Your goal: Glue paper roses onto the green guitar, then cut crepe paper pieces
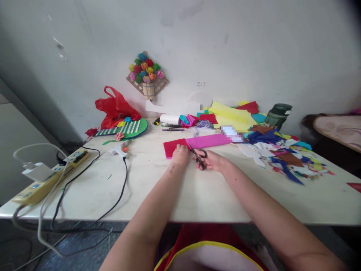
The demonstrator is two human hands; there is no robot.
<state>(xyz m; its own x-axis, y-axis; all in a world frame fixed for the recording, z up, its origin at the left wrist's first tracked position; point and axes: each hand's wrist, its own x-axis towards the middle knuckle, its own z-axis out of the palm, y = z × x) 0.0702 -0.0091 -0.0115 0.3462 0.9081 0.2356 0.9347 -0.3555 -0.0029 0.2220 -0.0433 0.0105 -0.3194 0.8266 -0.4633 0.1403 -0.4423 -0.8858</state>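
Observation:
My left hand (179, 155) rests with curled fingers on the near edge of a red paper piece (173, 146) lying flat on the white table (158, 188). A magenta paper strip (213, 140) lies against the red piece and runs to the right. My right hand (212, 161) grips black-handled scissors (197, 154), fingers through the loops. The blades point up and left, reaching the spot where the red and magenta papers meet.
A glue gun (120, 150) with a black cable lies left of the papers, a yellow power strip (47, 177) at the left edge. Coloured paper scraps (284, 156) pile up at right, yellow sheets (232, 116) and a dark jar (278, 114) behind. A red plastic bag (115, 109) and green board (126, 128) sit at back left.

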